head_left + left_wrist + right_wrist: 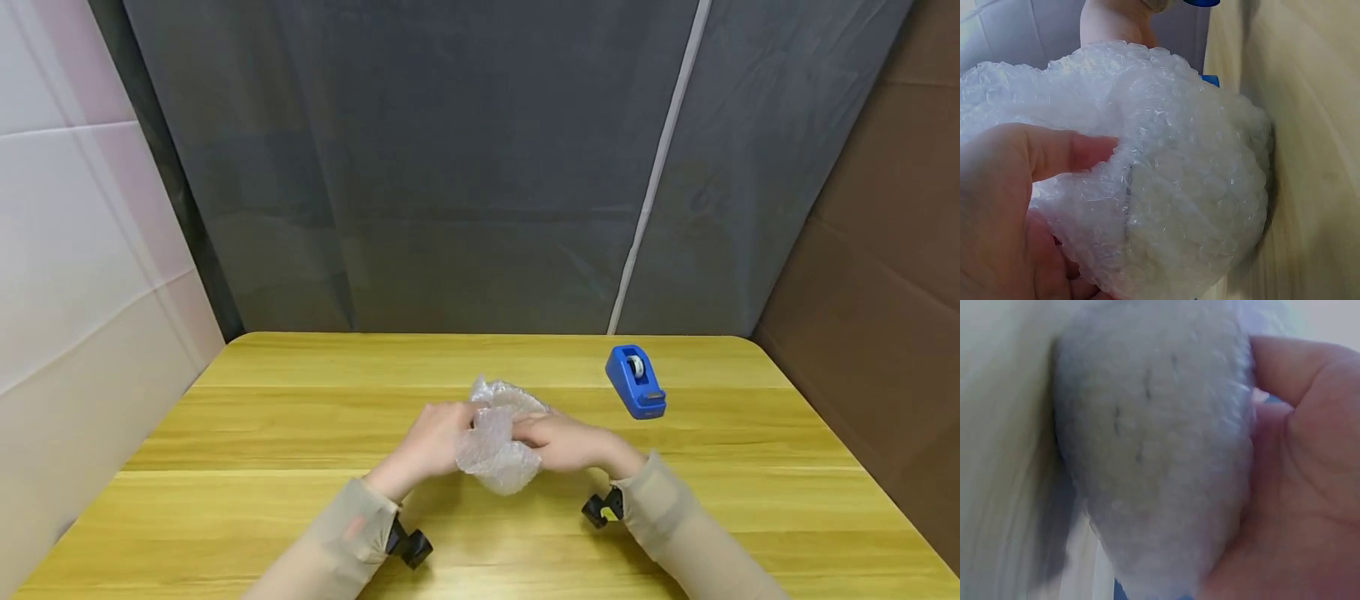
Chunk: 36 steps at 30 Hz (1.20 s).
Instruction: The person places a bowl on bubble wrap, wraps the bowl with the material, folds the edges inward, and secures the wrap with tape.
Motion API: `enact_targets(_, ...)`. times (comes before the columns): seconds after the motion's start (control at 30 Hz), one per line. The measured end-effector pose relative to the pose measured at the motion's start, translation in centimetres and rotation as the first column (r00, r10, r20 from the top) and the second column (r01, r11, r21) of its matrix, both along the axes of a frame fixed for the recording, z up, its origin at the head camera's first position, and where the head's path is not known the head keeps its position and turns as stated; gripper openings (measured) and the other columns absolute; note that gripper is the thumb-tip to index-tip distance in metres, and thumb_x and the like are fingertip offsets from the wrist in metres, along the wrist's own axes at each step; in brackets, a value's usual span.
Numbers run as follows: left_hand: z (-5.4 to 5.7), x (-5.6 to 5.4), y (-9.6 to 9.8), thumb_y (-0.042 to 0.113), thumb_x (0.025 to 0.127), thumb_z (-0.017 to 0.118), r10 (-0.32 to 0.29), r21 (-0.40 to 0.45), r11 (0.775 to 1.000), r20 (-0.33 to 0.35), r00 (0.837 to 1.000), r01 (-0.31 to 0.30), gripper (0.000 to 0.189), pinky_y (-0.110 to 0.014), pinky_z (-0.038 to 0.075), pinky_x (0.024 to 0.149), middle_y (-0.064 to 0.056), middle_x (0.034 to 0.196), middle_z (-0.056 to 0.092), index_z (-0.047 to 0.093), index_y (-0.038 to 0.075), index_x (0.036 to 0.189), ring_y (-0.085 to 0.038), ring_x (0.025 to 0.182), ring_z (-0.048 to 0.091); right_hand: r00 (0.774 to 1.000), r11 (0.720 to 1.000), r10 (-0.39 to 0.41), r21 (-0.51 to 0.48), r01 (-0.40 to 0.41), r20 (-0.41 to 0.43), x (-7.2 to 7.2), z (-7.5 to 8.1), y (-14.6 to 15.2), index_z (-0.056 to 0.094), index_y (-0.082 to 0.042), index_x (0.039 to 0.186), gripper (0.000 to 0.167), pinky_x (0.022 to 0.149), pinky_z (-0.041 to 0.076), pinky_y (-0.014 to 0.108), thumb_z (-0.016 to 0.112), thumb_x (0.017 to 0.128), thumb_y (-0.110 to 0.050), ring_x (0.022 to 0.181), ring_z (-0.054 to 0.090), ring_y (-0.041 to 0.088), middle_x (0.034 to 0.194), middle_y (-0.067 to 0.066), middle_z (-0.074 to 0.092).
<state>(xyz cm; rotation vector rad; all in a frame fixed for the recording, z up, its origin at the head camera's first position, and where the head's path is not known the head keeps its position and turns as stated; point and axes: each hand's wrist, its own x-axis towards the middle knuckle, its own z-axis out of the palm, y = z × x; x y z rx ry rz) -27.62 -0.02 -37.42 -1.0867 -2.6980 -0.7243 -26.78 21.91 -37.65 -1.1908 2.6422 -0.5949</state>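
A bundle of clear bubble wrap (497,450) sits between both hands near the middle of the table. In the left wrist view the left hand (1010,187) grips it, thumb over the film and fingers curled beneath. The right hand (566,440) holds the opposite side; in the right wrist view its thumb and palm close round the bubble wrap (1154,444). Dark marks show faintly through the layers, and whatever lies inside is hidden. From the head view, the left hand (435,437) has its fingertips partly behind loose film.
A blue tape dispenser (636,382) with a roll of tape stands at the back right of the wooden table (300,417). Dark grey curtain (450,167) hangs behind the table, a white panel (90,208) at left and a brown one (885,275) at right.
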Motion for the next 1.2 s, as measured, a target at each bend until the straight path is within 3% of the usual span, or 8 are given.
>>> enact_targets(0.2, 0.1, -0.2, 0.3, 0.030, 0.086, 0.061, 0.019, 0.011, 1.000, 0.065, 0.998, -0.020, 0.033, -0.039, 0.053, 0.072, -0.003, 0.090, 0.070, 0.068, 0.010, 0.112, -0.020, 0.080, 0.066, 0.971, 0.993, 0.091, -0.088, -0.073, 0.220, -0.6, 0.6, 1.5, 0.047, 0.003, 0.140, 0.057, 0.113, 0.028, 0.045, 0.059, 0.091, -0.023, 0.136, 0.036, 0.034, 0.145, 0.018, 0.044)
enact_targets(0.33, 0.4, -0.3, 0.8, 0.030, 0.086, 0.062, 0.050, 0.023, 0.998, 0.077, 0.996, -0.052, 0.037, -0.041, 0.053, 0.077, -0.006, 0.102, 0.069, 0.066, 0.009, 0.116, -0.023, 0.090, 0.065, 0.958, 0.991, 0.116, -0.102, -0.092, 0.263, -0.6, 0.9, 1.9, 0.053, 0.004, 0.132, 0.057, 0.108, 0.035, 0.040, 0.069, 0.085, -0.026, 0.127, 0.044, 0.028, 0.138, 0.018, 0.049)
enact_targets(0.43, 0.6, -0.4, 1.2, 0.029, 0.083, 0.064, 0.075, 0.029, 0.997, 0.083, 0.994, -0.078, 0.034, -0.037, 0.051, 0.069, -0.002, 0.093, 0.064, 0.064, 0.010, 0.110, -0.020, 0.081, 0.060, 0.954, 0.986, 0.136, -0.129, -0.105, 0.269, -0.7, 0.7, 1.8, 0.062, -0.003, 0.114, 0.035, 0.094, 0.046, 0.031, 0.069, 0.089, -0.026, 0.106, 0.054, 0.014, 0.117, 0.006, 0.058)
enact_targets(0.53, 0.8, -0.4, 1.3, 0.025, 0.079, 0.067, 0.094, 0.037, 0.995, 0.092, 0.991, -0.098, 0.027, -0.034, 0.048, 0.062, 0.001, 0.080, 0.055, 0.058, 0.010, 0.100, -0.017, 0.070, 0.053, 0.949, 0.987, 0.113, -0.141, -0.074, 0.293, -0.8, 0.4, 1.6, 0.063, -0.007, 0.097, 0.018, 0.076, 0.047, 0.025, 0.064, 0.093, -0.024, 0.085, 0.051, 0.007, 0.097, -0.003, 0.056)
enact_targets(0.73, 1.3, -0.1, 0.5, 0.013, 0.076, 0.066, 0.087, 0.037, 0.995, 0.144, 0.986, -0.093, 0.016, -0.029, 0.039, 0.051, 0.004, 0.062, 0.046, 0.051, 0.012, 0.074, -0.013, 0.056, 0.043, 0.953, 0.991, 0.065, -0.133, -0.027, 0.296, -0.8, 0.0, 1.0, 0.061, -0.010, 0.084, 0.017, 0.068, 0.044, 0.023, 0.057, 0.097, -0.020, 0.074, 0.047, 0.005, 0.084, -0.006, 0.051)
enact_targets(0.9, 2.1, 0.2, -0.2, 0.017, 0.072, 0.071, 0.028, 0.027, 0.999, 0.230, 0.973, -0.035, 0.025, -0.023, 0.031, 0.044, 0.007, 0.054, 0.041, 0.048, 0.014, 0.062, -0.008, 0.049, 0.036, 0.966, 0.989, 0.058, -0.150, -0.020, 0.253, -0.9, -0.2, 0.7, 0.066, -0.007, 0.087, 0.018, 0.066, 0.046, 0.023, 0.052, 0.096, -0.015, 0.068, 0.047, 0.003, 0.079, -0.008, 0.054)
enact_targets(1.07, 3.4, 0.4, -1.3, 0.026, 0.078, 0.076, -0.112, 0.007, 0.993, 0.306, 0.946, 0.115, 0.030, -0.021, 0.035, 0.048, 0.010, 0.056, 0.047, 0.052, 0.016, 0.063, -0.004, 0.050, 0.038, 0.969, 0.982, 0.048, -0.190, -0.001, 0.243, -0.8, -0.4, 0.8, 0.068, -0.005, 0.102, 0.020, 0.076, 0.048, 0.026, 0.052, 0.097, -0.016, 0.077, 0.050, 0.004, 0.090, -0.006, 0.061)
enact_targets(1.2, 4.7, 0.8, -2.1, 0.028, 0.081, 0.076, -0.216, 0.003, 0.973, 0.339, 0.915, 0.229, 0.018, -0.022, 0.044, 0.056, 0.015, 0.065, 0.059, 0.065, 0.020, 0.069, -0.003, 0.058, 0.050, 0.973, 0.980, 0.046, -0.199, 0.000, 0.226, -0.8, -0.4, 0.8, 0.070, -0.005, 0.101, 0.022, 0.076, 0.049, 0.026, 0.052, 0.098, -0.017, 0.076, 0.051, 0.004, 0.090, -0.005, 0.064)
